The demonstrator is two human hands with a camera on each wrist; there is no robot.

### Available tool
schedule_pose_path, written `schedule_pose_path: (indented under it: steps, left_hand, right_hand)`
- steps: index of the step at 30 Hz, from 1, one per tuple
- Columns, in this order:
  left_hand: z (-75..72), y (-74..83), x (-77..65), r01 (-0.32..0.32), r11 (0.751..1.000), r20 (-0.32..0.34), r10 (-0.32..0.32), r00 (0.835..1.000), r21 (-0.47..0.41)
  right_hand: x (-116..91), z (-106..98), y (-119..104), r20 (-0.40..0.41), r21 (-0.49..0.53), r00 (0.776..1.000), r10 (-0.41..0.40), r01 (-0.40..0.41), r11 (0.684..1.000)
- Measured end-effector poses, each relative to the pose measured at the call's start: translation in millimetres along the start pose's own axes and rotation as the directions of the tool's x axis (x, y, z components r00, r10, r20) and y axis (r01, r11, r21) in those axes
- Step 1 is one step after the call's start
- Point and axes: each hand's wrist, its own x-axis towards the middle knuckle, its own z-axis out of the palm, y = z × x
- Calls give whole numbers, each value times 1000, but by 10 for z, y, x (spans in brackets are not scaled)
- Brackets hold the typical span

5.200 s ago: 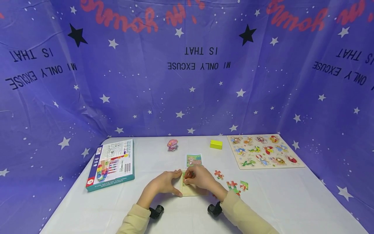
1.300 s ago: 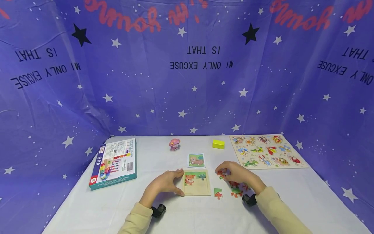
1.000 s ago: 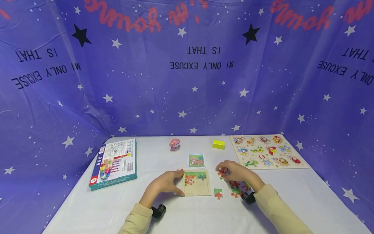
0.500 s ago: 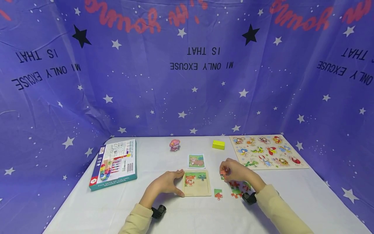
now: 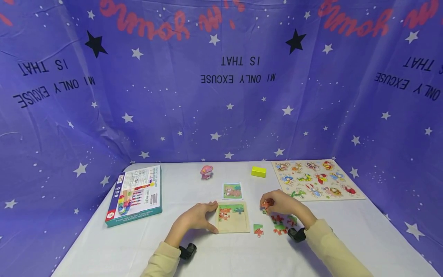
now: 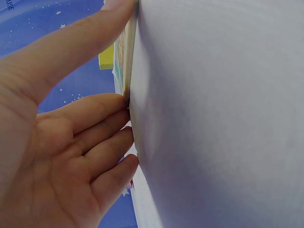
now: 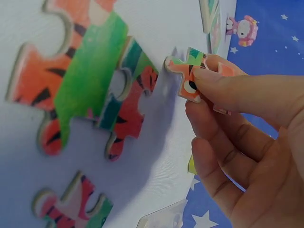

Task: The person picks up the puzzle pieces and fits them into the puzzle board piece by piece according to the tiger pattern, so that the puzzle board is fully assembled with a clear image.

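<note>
Pinches an orange, black-striped puzzle piece [image 7: 190, 88] printed with an eye between the thumb and fingers of the right hand [image 5: 281, 202], to the right of the wooden puzzle tray [image 5: 238, 226] and close to the white surface [image 5: 104, 254]; cannot tell whether touching it. Rests the left hand [image 5: 197, 215] against the left edge of the tray, spread wide, with thumb at the near corner and forefinger at the far one. Shows inside the tray some fitted pieces [image 5: 225, 212] along the far side, with a tiger face toward the left and greenery. Has a loose green-and-red piece [image 5: 258, 229] just right of the tray, and a cluster of pieces [image 5: 279, 227] on the near side of the right hand. Has also a picture card [image 5: 232, 191] just beyond the tray, a pink toy [image 5: 206, 172] and a yellow block [image 5: 258, 172] farther back, a teal-edged box [image 5: 135, 194] at left and an insect board [image 5: 322, 199] at right
</note>
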Motion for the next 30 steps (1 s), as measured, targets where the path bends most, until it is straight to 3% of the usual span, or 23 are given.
schedule_pose_path:
  steps: [11, 22, 30]
  left_hand:
    - [-1, 4, 3, -7, 1000, -3, 7, 1000, 1]
    - [2, 1, -6, -3, 1000, -4, 3, 1000, 4]
    - [-4, 11, -17, -5, 1000, -6, 5, 1000, 7]
  right_hand:
    - [-18, 40, -100, -66, 25, 998, 15, -14, 1000]
    - [15, 164, -131, -79, 40, 996, -50, 53, 998]
    - [78, 243, -211, -134, 38, 986, -95, 101, 994]
